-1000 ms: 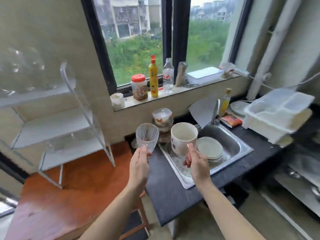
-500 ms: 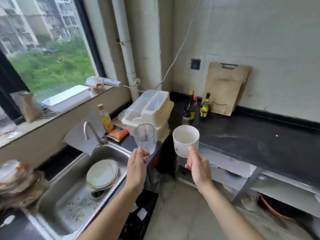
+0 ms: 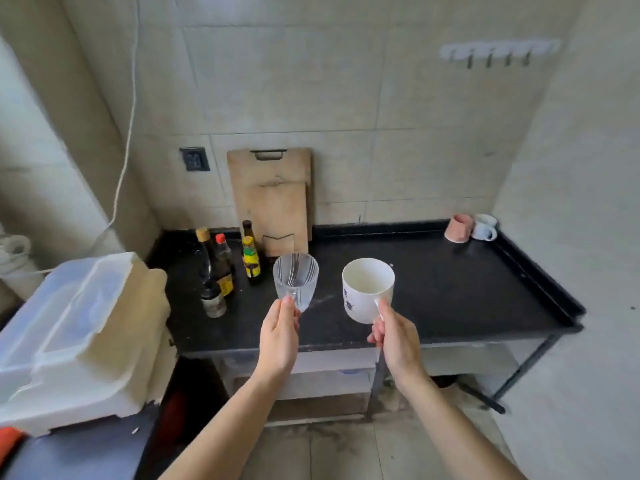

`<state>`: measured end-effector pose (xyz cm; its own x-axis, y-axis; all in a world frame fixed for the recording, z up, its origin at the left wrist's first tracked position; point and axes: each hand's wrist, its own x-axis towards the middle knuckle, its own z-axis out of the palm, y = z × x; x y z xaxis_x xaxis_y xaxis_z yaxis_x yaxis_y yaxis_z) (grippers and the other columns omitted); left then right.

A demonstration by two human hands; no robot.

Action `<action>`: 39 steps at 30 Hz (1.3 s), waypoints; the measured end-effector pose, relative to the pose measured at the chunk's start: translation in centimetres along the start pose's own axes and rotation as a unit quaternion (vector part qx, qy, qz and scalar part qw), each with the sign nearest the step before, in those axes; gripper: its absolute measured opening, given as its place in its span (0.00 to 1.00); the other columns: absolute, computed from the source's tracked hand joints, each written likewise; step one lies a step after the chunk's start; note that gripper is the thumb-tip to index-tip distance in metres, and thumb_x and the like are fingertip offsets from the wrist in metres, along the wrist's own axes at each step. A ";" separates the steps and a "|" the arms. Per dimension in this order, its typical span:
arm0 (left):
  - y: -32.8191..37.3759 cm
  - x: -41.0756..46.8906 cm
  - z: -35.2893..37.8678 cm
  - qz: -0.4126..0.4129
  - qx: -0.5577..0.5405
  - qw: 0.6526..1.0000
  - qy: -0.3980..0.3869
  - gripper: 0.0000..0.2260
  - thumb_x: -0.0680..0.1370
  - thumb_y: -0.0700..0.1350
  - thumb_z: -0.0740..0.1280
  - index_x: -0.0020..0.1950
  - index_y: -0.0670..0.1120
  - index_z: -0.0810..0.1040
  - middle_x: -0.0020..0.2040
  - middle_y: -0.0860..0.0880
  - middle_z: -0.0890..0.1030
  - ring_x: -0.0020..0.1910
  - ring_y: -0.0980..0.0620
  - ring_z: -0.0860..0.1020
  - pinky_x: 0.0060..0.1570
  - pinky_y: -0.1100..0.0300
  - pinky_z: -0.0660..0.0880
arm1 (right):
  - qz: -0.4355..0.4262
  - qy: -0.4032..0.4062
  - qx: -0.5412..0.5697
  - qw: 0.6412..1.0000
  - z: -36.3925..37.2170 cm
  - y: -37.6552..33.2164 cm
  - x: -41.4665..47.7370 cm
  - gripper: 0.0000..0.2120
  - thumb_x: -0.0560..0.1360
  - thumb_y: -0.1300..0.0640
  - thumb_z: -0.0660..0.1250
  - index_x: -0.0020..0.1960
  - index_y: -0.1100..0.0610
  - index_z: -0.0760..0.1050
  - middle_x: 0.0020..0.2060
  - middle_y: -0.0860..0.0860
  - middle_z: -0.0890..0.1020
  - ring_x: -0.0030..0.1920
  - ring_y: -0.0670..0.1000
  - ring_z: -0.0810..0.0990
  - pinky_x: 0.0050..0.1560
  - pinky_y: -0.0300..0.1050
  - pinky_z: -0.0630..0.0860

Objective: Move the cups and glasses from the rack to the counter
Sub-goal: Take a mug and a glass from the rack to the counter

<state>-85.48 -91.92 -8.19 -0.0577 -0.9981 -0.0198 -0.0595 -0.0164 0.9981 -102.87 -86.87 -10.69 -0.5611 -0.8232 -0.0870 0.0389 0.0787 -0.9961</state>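
My left hand point(image 3: 279, 341) grips a clear ribbed glass cup point(image 3: 295, 280) by its handle, upright, above the front of the black counter point(image 3: 450, 292). My right hand point(image 3: 398, 341) holds a white mug with blue print point(image 3: 366, 289) by its handle, also upright and over the counter, to the right of the glass. Both cups are held in the air. At the counter's far right corner stand a pink cup point(image 3: 458, 228) and a pale blue-white mug point(image 3: 484, 227). The rack is out of view.
Several sauce bottles point(image 3: 221, 268) cluster at the counter's back left. A wooden cutting board point(image 3: 272, 199) leans on the tiled wall behind them. A white plastic lidded box point(image 3: 79, 337) sits at the left. A hook rail point(image 3: 498, 51) hangs on the wall.
The view has swung right, from the window, rack and sink to the black counter. Both hands have carried the glass cup and the white mug along, held the same way.
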 end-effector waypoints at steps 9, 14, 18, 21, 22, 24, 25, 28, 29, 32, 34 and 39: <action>1.1 9.2 16.9 -0.017 0.025 0.980 -0.199 0.21 0.85 0.53 0.54 0.48 0.35 0.70 0.40 0.47 0.70 0.39 0.52 0.68 0.41 0.62 0.68 | -0.014 0.193 -0.025 0.981 -11.5 -1.3 7.9 0.28 0.84 0.49 0.59 0.27 0.55 0.61 0.28 0.52 0.66 0.32 0.49 0.71 0.43 0.40 0.74; 0.0 9.9 26.5 -0.028 0.038 0.961 -0.274 0.17 0.85 0.51 0.55 0.44 0.41 0.70 0.40 0.48 0.70 0.38 0.53 0.68 0.35 0.72 0.69 | 0.016 0.258 -0.030 0.966 -19.2 1.0 11.8 0.26 0.84 0.47 0.58 0.30 0.56 0.63 0.27 0.47 0.69 0.34 0.49 0.73 0.46 0.42 0.76; -1.9 11.0 33.9 -0.027 0.096 0.956 -0.275 0.20 0.85 0.51 0.53 0.47 0.35 0.70 0.44 0.45 0.72 0.40 0.53 0.71 0.42 0.65 0.70 | 0.049 0.252 -0.018 0.966 -25.0 3.2 17.0 0.27 0.84 0.44 0.57 0.29 0.54 0.68 0.28 0.45 0.74 0.40 0.54 0.81 0.47 0.44 0.76; -2.1 12.1 39.1 -0.035 0.122 0.958 -0.256 0.19 0.85 0.50 0.53 0.43 0.38 0.71 0.45 0.44 0.73 0.39 0.54 0.73 0.40 0.66 0.70 | 0.085 0.223 -0.030 0.971 -29.0 3.9 21.6 0.27 0.84 0.44 0.55 0.31 0.54 0.72 0.34 0.50 0.81 0.49 0.57 0.83 0.46 0.46 0.74; -2.0 12.5 40.6 -0.037 0.134 0.959 -0.248 0.18 0.85 0.49 0.53 0.42 0.40 0.71 0.45 0.43 0.74 0.39 0.54 0.74 0.39 0.65 0.69 | 0.092 0.208 -0.036 0.973 -30.2 4.0 23.0 0.26 0.85 0.44 0.55 0.32 0.55 0.73 0.36 0.52 0.82 0.50 0.57 0.83 0.47 0.47 0.75; -1.8 13.6 43.4 -0.037 0.152 0.959 -0.234 0.18 0.85 0.49 0.52 0.41 0.43 0.71 0.47 0.43 0.75 0.39 0.54 0.75 0.39 0.65 0.70 | 0.096 0.167 -0.048 0.980 -32.4 4.1 26.1 0.26 0.85 0.45 0.54 0.34 0.57 0.74 0.38 0.53 0.82 0.52 0.58 0.83 0.49 0.47 0.76; -1.7 14.2 44.5 -0.039 0.157 0.960 -0.228 0.18 0.85 0.49 0.52 0.41 0.44 0.72 0.49 0.42 0.75 0.40 0.54 0.76 0.40 0.65 0.70 | 0.099 0.150 -0.055 0.982 -33.3 4.0 27.6 0.26 0.85 0.45 0.53 0.35 0.57 0.74 0.39 0.54 0.82 0.52 0.58 0.83 0.51 0.47 0.77; -1.5 16.1 46.9 -0.052 0.156 0.964 -0.208 0.17 0.85 0.50 0.53 0.41 0.46 0.73 0.46 0.43 0.75 0.41 0.54 0.75 0.46 0.61 0.74 | 0.110 0.104 -0.075 0.986 -35.0 4.1 31.9 0.25 0.85 0.45 0.53 0.36 0.57 0.74 0.44 0.55 0.83 0.54 0.56 0.82 0.57 0.50 0.79; -1.6 16.8 47.5 -0.056 0.160 0.965 -0.202 0.17 0.85 0.50 0.53 0.41 0.47 0.73 0.45 0.45 0.76 0.41 0.53 0.76 0.46 0.62 0.74 | 0.113 0.089 -0.082 0.986 -35.2 4.2 33.3 0.25 0.85 0.45 0.53 0.37 0.58 0.75 0.45 0.56 0.83 0.53 0.55 0.82 0.58 0.51 0.79; -2.2 19.3 49.4 -0.068 0.180 0.965 -0.179 0.17 0.85 0.52 0.52 0.43 0.47 0.73 0.49 0.43 0.75 0.43 0.51 0.77 0.43 0.67 0.72 | 0.123 0.054 -0.103 0.986 -35.5 4.4 37.4 0.27 0.85 0.45 0.52 0.37 0.59 0.76 0.45 0.55 0.85 0.52 0.54 0.83 0.58 0.50 0.79; -3.0 21.0 50.4 -0.076 0.183 0.965 -0.171 0.17 0.85 0.52 0.52 0.43 0.47 0.74 0.52 0.43 0.73 0.43 0.52 0.77 0.42 0.68 0.71 | 0.135 0.031 -0.107 0.985 -35.3 4.6 39.9 0.27 0.85 0.46 0.52 0.37 0.59 0.76 0.44 0.54 0.85 0.51 0.53 0.83 0.55 0.46 0.80; -5.4 26.0 52.8 -0.113 0.155 0.971 -0.146 0.18 0.85 0.52 0.53 0.42 0.45 0.71 0.53 0.46 0.70 0.43 0.52 0.76 0.54 0.57 0.71 | 0.164 -0.015 -0.131 0.978 -34.2 5.0 46.1 0.26 0.85 0.45 0.52 0.40 0.60 0.76 0.43 0.52 0.85 0.50 0.51 0.83 0.43 0.34 0.74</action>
<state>-139.32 -114.70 -17.20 -0.2857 -0.9113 -0.2966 -0.3974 -0.1690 0.9019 -156.83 -105.24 -19.26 -0.5286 -0.7453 -0.4064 -0.0024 0.4800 -0.8772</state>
